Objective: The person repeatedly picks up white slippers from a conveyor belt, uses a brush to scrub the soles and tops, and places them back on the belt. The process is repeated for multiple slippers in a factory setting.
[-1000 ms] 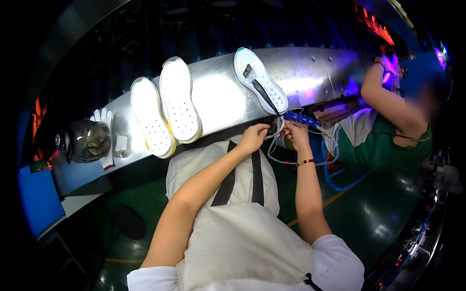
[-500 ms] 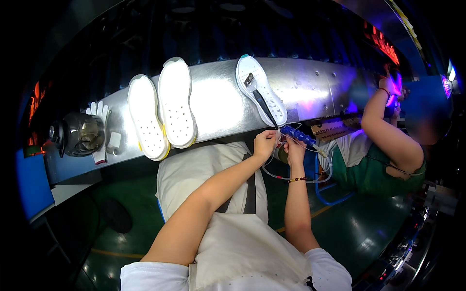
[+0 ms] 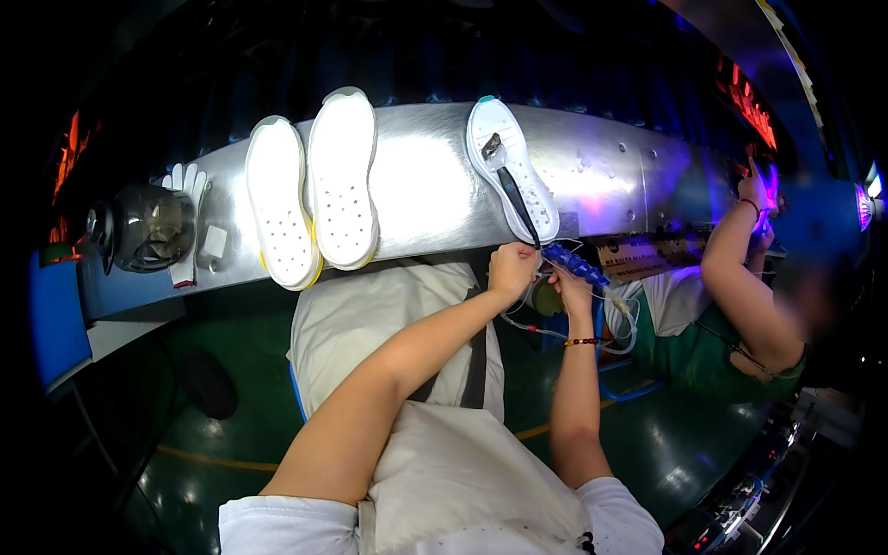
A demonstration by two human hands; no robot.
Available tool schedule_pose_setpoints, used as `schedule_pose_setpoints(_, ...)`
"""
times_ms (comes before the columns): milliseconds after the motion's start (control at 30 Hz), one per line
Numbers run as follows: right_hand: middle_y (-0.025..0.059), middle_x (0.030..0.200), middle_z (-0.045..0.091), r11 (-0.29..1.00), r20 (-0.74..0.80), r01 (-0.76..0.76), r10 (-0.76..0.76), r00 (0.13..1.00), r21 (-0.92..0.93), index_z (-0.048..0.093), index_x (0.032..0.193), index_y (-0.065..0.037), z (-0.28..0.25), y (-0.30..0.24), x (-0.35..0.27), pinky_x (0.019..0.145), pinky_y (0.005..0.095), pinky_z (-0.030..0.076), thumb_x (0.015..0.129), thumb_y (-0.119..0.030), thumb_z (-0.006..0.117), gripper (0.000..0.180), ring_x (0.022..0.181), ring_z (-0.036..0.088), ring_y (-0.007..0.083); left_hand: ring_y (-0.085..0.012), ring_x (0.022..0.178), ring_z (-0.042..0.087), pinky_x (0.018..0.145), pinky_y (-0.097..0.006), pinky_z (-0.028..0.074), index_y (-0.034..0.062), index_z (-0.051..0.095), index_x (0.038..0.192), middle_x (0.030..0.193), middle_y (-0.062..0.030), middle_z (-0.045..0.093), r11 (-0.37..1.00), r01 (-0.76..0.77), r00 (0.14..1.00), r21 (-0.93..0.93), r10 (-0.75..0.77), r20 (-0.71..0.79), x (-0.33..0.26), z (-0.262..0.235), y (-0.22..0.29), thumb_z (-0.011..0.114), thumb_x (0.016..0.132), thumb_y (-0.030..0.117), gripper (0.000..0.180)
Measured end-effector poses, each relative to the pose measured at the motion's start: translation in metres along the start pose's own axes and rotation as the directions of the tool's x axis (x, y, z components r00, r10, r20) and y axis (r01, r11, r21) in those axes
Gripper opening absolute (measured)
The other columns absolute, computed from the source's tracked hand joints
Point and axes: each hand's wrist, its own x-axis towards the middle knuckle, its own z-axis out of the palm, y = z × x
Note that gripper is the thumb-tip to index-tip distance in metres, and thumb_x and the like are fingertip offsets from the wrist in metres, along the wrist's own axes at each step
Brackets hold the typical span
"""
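At the metal bench's front edge my left hand is closed, its fingers bent together beside the tip of a black handle. Just right of it, my right hand is pinched below a blue coiled hose, with thin clear tubing looping under both hands. What the fingertips hold is too small to make out. Beyond the hands lies a white shoe sole, toe pointing away. On it rest a black-handled tool and a small dark piece.
Two white soles with yellow edges lie left on the metal bench. A white glove and a dark transparent jar sit further left. A co-worker's arm is at the right, near a cardboard box.
The view has shifted slightly, so the bench and soles appear moved. My hands are a little further apart, the right one drawn slightly rightward. The co-worker's hand has moved.
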Motion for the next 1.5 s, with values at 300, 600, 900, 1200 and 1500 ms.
schedule_pose_setpoints(300,0.0021,0.055,0.053,0.981,-0.098,0.168,-0.177,0.979,-0.094,0.059,0.069,-0.001,0.009,0.0,-0.005,0.045,0.0209,0.035,0.075,-0.01,0.059,0.012,0.046,0.047,0.008,-0.0279,0.066,0.06,0.061,-0.034,0.047,0.0004,0.062,0.073,0.07,-0.0163,0.06,0.999,0.023,0.999,0.027,-0.024,0.049,0.0,-0.008,0.014,0.058,0.071,0.017,0.017)
schedule_pose_setpoints(600,0.0009,0.053,0.052,0.998,-0.026,0.06,-0.059,0.998,0.035,0.059,0.071,-0.002,0.004,0.004,-0.009,0.038,0.018,0.028,0.075,-0.011,0.06,0.01,0.041,0.041,0.0053,-0.0284,0.069,0.06,0.064,-0.034,0.046,0.0022,0.063,0.074,0.071,-0.015,0.061,0.986,0.158,0.987,-0.049,-0.157,0.029,0.002,0.002,0.001,0.057,0.071,0.016,0.015)
schedule_pose_setpoints(900,0.0021,0.064,0.057,0.997,-0.024,0.051,-0.05,0.998,0.063,0.06,0.078,-0.002,0.013,0.0,-0.006,0.037,0.0169,0.031,0.072,-0.005,0.061,0.007,0.044,0.046,0.0058,-0.0301,0.073,0.059,0.065,-0.035,0.046,0.0028,0.063,0.077,0.075,-0.0157,0.061,0.992,0.023,0.998,0.127,-0.03,0.052,0.002,-0.01,0.013,0.057,0.071,0.019,0.018)
schedule_pose_setpoints(1200,0.0041,0.067,0.059,0.976,-0.072,0.109,-0.098,0.993,0.186,0.06,0.08,-0.001,0.016,0.012,-0.003,0.036,0.0176,0.032,0.073,-0.005,0.06,0.008,0.043,0.049,0.0079,-0.0186,0.063,0.062,0.058,-0.029,0.048,0.0024,0.063,0.078,0.072,-0.0103,0.063,0.963,0.247,0.964,-0.111,-0.233,0.126,0.002,-0.005,0.01,0.058,0.07,0.019,0.019)
schedule_pose_setpoints(1500,0.005,0.06,0.059,0.979,-0.127,0.168,-0.182,0.975,-0.114,0.061,0.079,0.001,0.017,0.011,-0.003,0.037,0.021,0.036,0.075,-0.006,0.059,0.009,0.041,0.05,0.0086,-0.0149,0.057,0.06,0.055,-0.027,0.047,0.0022,0.064,0.076,0.069,-0.0088,0.063,0.936,0.272,0.958,-0.224,-0.241,0.157,0.011,0.004,-0.022,0.058,0.07,0.013,0.014)
